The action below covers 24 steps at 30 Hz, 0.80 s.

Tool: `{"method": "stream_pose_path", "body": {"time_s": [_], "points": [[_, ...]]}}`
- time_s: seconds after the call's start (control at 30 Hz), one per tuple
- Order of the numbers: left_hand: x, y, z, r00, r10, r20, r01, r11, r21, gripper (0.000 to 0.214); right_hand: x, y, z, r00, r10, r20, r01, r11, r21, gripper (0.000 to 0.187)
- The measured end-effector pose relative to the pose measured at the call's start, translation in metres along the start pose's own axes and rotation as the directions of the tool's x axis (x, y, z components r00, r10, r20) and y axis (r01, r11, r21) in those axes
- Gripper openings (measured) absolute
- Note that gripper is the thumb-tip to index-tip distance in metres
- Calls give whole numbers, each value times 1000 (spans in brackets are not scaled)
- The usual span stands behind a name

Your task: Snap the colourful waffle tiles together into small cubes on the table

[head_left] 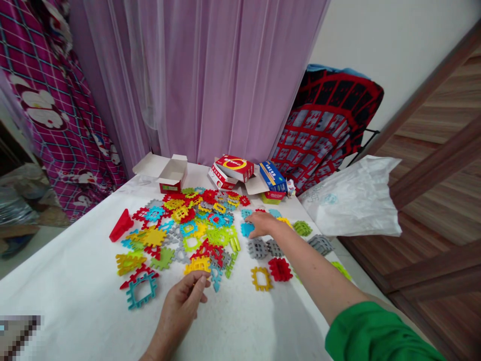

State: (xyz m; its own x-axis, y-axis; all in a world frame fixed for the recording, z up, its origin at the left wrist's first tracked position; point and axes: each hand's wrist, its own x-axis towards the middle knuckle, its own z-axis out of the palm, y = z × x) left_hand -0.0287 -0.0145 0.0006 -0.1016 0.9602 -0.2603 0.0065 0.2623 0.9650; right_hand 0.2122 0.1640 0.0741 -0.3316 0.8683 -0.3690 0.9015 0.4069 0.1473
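Observation:
My left hand [187,300] is closed in a pinch at the near edge of the pile, with a yellow notched building piece [197,264] at its fingertips. Further off to the right, my right hand [262,223] grips a blue building piece [247,229] between thumb and fingers, partly covering it. Around the right hand lie grey pieces [257,248], a red stack [280,269] and a yellow square frame [261,279]. A mixed pile of toothed plastic pieces [221,235] spreads to the left. Nearest the left forearm is a teal frame [142,291].
Small cartons stand along the back: an open white one [173,173], a red one [235,167] and a blue one [273,175]. A white plastic bag [353,200] hangs by the right edge of the white table [86,286]. A red wedge piece [121,225] lies at left.

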Motion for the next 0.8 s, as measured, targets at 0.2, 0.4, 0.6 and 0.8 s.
{"method": "stream_pose_path", "body": {"time_s": [0.2, 0.4, 0.6, 0.8], "points": [[0, 1, 0, 1000, -3, 0, 3, 1000, 5, 47, -1, -2, 0, 1000, 22, -4, -22, 1000, 11, 58], [-1, 0, -1, 1000, 4, 9, -4, 1000, 7, 47, 2, -2, 4, 1000, 8, 5, -8, 1000, -1, 64], [-1, 0, -1, 1000, 7, 15, -7, 1000, 9, 46, 8, -3, 4, 1000, 2, 9, -2, 999, -45, 60], [0, 0, 0, 1000, 2, 13, -2, 1000, -8, 47, 10, -10, 3, 1000, -11, -16, 10, 996, -87, 51]]}}
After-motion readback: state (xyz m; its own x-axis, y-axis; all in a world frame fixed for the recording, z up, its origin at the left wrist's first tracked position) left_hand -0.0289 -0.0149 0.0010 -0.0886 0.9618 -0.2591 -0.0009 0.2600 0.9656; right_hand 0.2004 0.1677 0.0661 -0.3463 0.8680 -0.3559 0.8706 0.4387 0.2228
